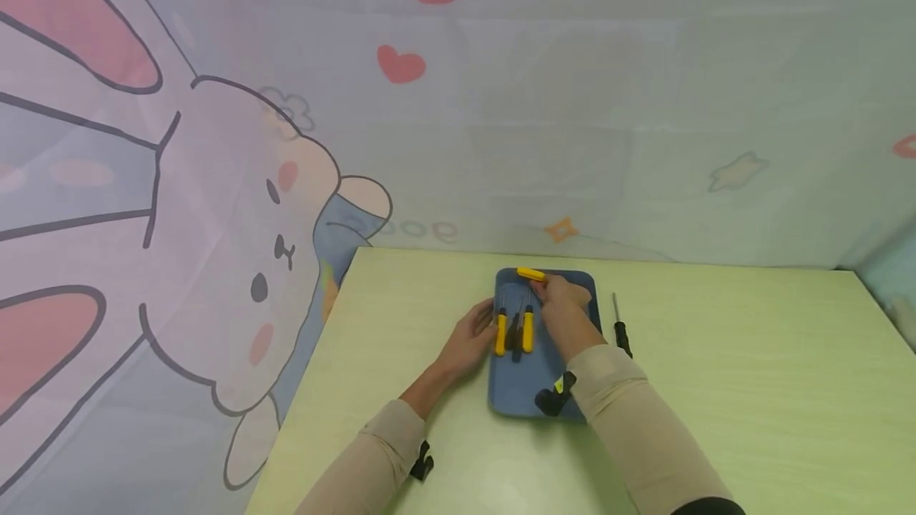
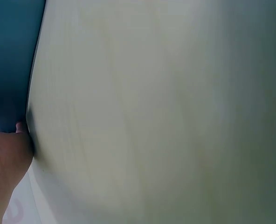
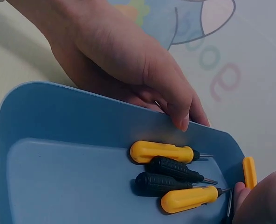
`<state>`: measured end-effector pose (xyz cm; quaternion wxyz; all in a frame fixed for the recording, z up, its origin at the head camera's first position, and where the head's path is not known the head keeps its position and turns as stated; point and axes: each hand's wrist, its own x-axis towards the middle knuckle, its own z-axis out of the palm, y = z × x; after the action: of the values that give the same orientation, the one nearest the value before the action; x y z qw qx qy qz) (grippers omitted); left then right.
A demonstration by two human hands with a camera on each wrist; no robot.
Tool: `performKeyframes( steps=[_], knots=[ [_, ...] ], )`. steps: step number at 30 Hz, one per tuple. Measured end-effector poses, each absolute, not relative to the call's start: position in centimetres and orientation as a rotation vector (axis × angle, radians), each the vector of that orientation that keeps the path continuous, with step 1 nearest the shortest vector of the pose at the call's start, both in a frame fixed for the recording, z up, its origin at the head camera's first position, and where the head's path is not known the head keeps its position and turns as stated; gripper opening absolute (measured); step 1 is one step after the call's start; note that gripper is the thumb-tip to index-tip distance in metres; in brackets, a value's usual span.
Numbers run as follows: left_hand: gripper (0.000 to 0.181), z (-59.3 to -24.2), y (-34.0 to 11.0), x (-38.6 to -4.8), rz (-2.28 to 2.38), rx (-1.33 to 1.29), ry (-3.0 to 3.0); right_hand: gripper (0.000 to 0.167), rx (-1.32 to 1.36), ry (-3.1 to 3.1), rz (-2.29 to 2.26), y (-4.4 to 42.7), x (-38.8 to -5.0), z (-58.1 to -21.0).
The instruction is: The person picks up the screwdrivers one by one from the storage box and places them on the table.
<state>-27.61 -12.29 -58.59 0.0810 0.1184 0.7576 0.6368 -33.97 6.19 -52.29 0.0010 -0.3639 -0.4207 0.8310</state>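
Note:
A blue tray [image 1: 515,394] lies on the table, with two yellow-handled screwdrivers [image 3: 189,199] and two black-handled screwdrivers [image 3: 173,169] side by side inside. My left hand [image 1: 468,342] grips the tray's left wall; in the right wrist view its thumb hooks over the rim while the other fingers stay outside. At the tray's far end, my right hand [image 1: 564,310] holds a yellow screwdriver handle [image 1: 530,273] between thumb and fingers. The shaft of that one cannot be made out clearly. In the left wrist view, part of the left hand [image 2: 7,163] shows against the tray.
Just right of the tray, a black-handled screwdriver [image 1: 621,334] lies on the pale table [image 1: 751,372]. Behind the table hangs a cloth backdrop [image 1: 572,102] with a cartoon rabbit and hearts. Small black devices [image 1: 554,400] sit at both sleeves.

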Motion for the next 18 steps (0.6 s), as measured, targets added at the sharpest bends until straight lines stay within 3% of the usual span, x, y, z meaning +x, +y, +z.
performKeyframes(
  steps=[12, 18],
  knots=[
    [0.057, -59.0, -12.0, -27.7, 1.892, 0.366, 2.271, 0.058, -1.219, -1.306, 2.540, 6.6, -34.8, -53.3],
    [0.056, -58.6, -12.3, -27.7, 1.902, 0.372, 2.280, 0.073, -1.172, -1.346, 2.577, 6.4, -34.5, -53.0]
  ],
)
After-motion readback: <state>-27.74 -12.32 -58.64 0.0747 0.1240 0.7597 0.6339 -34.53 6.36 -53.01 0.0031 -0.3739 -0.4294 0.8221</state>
